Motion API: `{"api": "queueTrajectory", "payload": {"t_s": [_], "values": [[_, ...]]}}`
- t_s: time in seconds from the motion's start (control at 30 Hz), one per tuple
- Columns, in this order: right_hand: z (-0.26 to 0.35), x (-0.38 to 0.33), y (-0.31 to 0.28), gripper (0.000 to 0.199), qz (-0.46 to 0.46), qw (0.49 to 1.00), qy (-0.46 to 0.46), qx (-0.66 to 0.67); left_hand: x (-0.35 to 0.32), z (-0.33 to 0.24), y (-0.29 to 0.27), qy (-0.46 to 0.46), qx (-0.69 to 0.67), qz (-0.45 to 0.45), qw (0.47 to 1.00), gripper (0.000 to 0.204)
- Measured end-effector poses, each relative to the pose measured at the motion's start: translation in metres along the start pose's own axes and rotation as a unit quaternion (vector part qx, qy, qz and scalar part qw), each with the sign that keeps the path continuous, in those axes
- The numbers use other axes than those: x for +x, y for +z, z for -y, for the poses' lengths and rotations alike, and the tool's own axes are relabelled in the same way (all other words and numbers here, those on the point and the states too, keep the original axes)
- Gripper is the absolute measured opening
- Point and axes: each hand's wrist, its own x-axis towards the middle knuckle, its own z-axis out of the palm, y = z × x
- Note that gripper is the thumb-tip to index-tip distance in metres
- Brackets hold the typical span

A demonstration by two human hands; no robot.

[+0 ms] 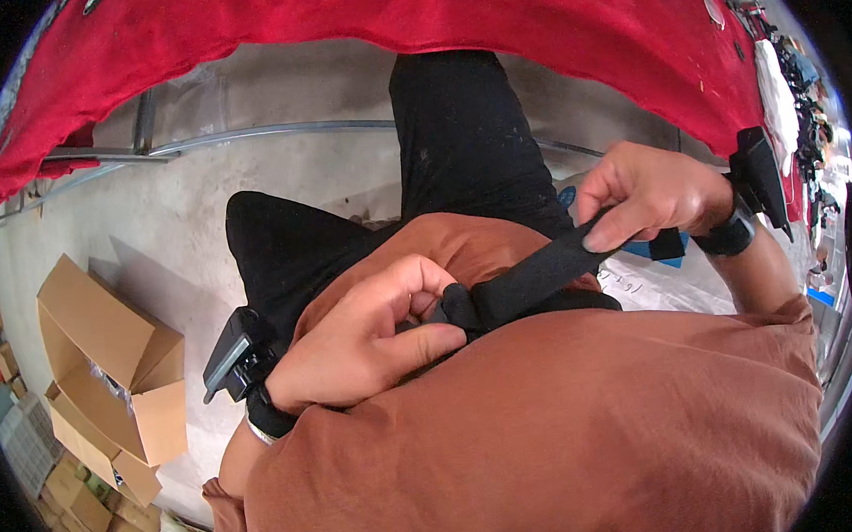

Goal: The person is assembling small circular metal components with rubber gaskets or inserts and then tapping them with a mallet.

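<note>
A wide black strap (547, 277) stretches across the front of my brown shirt at the waist. My right hand (649, 196) pinches its upper right end between thumb and fingers. At the strap's other end, my left hand (372, 336) grips a folded black part of it, thumb below and fingers curled over. Part of the strap is hidden behind the left fingers and the shirt's folds. Black devices are strapped to both wrists, one on the left wrist (238, 358) and one on the right wrist (759, 186).
A red cloth (336, 15) covers the table ahead, with a metal frame bar (274, 131) beneath it. To the left, an open cardboard box (113, 369) stands on the grey floor. Stacked cartons (102, 519) lie at lower left. A white sheet (663, 287) is beside my right side.
</note>
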Motion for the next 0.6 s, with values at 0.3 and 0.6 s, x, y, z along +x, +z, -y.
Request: {"api": "queueTrajectory", "payload": {"t_s": [0.3, 0.6], "values": [[-0.05, 0.006, 0.0, 0.013, 0.005, 0.999, 0.018, -0.047, 0.001, -0.011, -0.005, -0.054, -0.017, -0.055, 0.997, 0.02], [0.04, 0.037, 0.073, 0.036, -0.059, 0.894, -0.38, -0.231, -0.003, 0.0, -0.001, 0.026, 0.026, -0.169, 0.985, 0.021]]}}
